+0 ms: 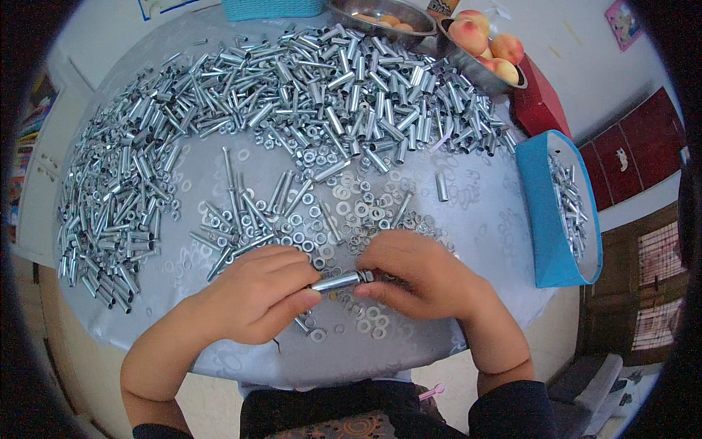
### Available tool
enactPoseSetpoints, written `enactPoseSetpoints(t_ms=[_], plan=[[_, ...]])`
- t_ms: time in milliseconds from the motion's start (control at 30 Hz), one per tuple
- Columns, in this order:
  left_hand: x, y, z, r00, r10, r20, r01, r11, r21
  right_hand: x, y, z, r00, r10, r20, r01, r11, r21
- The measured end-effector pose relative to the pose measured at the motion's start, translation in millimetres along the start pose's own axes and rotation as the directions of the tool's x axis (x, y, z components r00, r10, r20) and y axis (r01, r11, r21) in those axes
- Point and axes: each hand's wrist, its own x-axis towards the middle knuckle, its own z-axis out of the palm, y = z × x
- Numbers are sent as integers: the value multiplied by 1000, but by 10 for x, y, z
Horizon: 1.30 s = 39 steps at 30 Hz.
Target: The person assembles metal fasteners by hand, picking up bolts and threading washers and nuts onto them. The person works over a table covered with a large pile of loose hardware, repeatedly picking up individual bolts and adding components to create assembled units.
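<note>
Near the table's front edge, my left hand (256,294) pinches one end of a shiny metal sleeve anchor (338,282), which lies nearly level. At its other end, the fingers of my right hand (420,276) close around a hex nut (367,276). Whether that nut is fully on the thread is hidden by the fingers. Just beyond my hands lie loose bolts (228,170), several hex nuts (297,238) and many flat washers (341,192). More washers (373,322) are scattered below the held anchor. A single sleeve (442,187) stands apart to the right.
A wide heap of metal sleeves and bolts (329,88) curves across the far and left table (497,241). At right stands a blue bin (537,219) with metal parts inside. Metal bowls of peaches (468,33) and eggs (384,22), a red box (540,99) and a turquoise basket (272,7) line the back.
</note>
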Motion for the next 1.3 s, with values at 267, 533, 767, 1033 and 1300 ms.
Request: enactPoseSetpoints(t_ms=[267,533,767,1033,1300], plan=[[-7,13,14,1000,12,-17,-12,1000,-1,11,-17,-22,1000,-6,13,5,1000,17],[-8,37,-35,1000,5,8,-5,1000,-19,12,-1,7,999,-35,-41,38,996,79],[-19,48,-28,1000,-6,27,10,992,-129,48,-89,-10,997,2,-75,8,990,141],[-15,34,-1,999,-19,27,23,987,-159,30,-139,-21,995,103,1,-102,980,171],[-17,45,-8,999,-27,35,31,992,-124,53,-93,-14,999,-26,-40,28,998,50]])
